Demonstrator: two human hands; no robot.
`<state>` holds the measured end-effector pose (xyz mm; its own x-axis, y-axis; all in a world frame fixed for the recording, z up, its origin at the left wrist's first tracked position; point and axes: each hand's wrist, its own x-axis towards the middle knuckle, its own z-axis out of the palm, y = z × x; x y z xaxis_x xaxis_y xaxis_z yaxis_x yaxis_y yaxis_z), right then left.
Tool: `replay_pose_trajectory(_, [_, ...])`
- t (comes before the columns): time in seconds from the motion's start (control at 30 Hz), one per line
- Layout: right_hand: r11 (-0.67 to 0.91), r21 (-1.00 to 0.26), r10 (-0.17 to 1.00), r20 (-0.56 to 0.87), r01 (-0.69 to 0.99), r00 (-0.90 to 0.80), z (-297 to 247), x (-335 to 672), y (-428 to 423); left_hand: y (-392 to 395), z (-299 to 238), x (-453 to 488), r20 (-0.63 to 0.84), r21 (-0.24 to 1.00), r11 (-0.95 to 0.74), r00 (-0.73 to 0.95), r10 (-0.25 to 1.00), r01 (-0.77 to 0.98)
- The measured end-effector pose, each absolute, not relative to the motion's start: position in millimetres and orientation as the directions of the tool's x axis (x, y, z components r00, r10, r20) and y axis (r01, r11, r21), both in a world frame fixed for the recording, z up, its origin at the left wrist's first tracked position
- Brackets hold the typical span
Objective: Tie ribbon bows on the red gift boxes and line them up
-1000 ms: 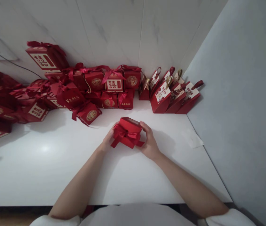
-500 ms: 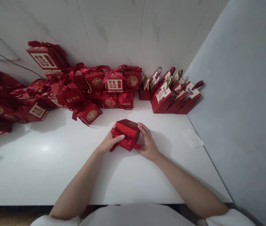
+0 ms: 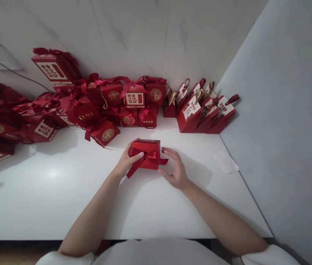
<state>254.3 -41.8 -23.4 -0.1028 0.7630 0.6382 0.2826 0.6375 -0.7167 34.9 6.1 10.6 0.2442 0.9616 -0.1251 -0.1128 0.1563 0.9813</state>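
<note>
A small red gift box tied with a red ribbon bow is over the middle of the white table. My left hand grips its left side, with the thumb lying across the front on the ribbon and the other fingers mostly hidden behind. My right hand is at the box's right side, fingers and thumb apart in a curve. Its fingertips are just off the box; whether the thumb touches the lower right corner I cannot tell. One ribbon tail points toward the right hand, another hangs at the lower left.
Red ribboned boxes are stacked along the back wall and to the left. Several triangular red boxes with loop handles stand at the back right. A whitish sheet lies near the grey side panel. A dark cable runs along the wall.
The gift box has turned so that its ribboned side faces me more squarely. My right hand has loosened, its fingers now spread away from the box; the left hand keeps hold.
</note>
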Motion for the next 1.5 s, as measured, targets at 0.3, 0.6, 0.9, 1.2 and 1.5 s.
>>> replay_pose_trajectory(0.3, [0.636,-0.701,0.750,0.659,0.322,-0.048,-25,248,-44,6,12,34,-0.080,0.997,0.082,0.162,0.983,-0.007])
replay_pose_trajectory(0.6, [0.746,-0.567,0.644,0.748,0.349,-0.161,-25,246,-54,0,16,42,-0.074,0.997,0.077,0.203,0.976,-0.007])
replay_pose_trajectory(0.9, [0.858,-0.412,0.511,0.745,0.307,-0.429,-24,237,-59,-3,5,51,-0.051,0.999,0.049,0.109,0.993,0.024])
replay_pose_trajectory(1.2, [0.867,-0.433,0.496,0.698,0.247,-0.516,-28,233,-58,-12,10,56,-0.005,0.983,-0.021,0.140,0.990,0.181])
replay_pose_trajectory(1.5, [0.869,-0.433,0.492,0.704,0.239,-0.512,-25,232,-61,-13,12,58,0.075,0.955,-0.110,0.134,0.988,0.275])
